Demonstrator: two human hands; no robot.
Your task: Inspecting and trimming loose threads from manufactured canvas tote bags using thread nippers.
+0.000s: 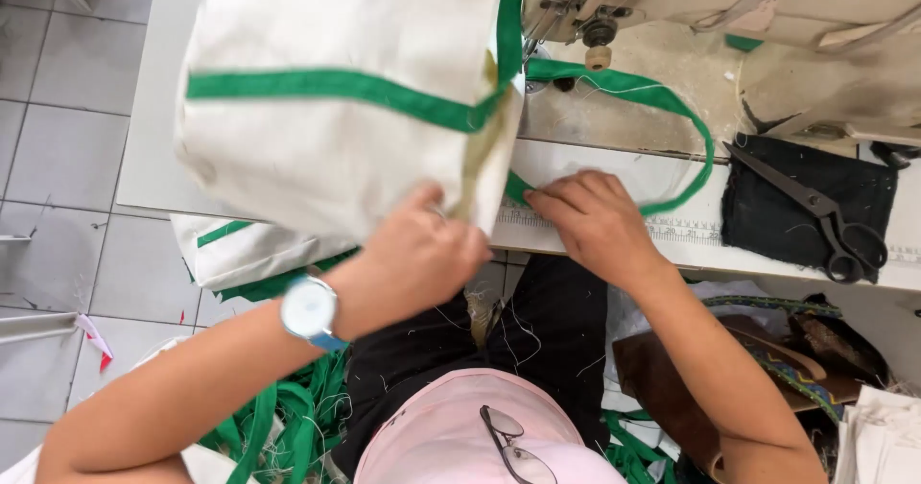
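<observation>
On the worktop (614,163) below the sewing machine (672,0), both hands' fingers pinched a cream bag (336,110) by its green strap (672,100), which risked snagging: left hand (422,254), right hand (595,220).

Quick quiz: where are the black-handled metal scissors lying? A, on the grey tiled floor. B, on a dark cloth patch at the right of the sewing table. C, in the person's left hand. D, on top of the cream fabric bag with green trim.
B: the black-handled metal scissors lie flat on the dark cloth patch, clear of both hands.
</observation>
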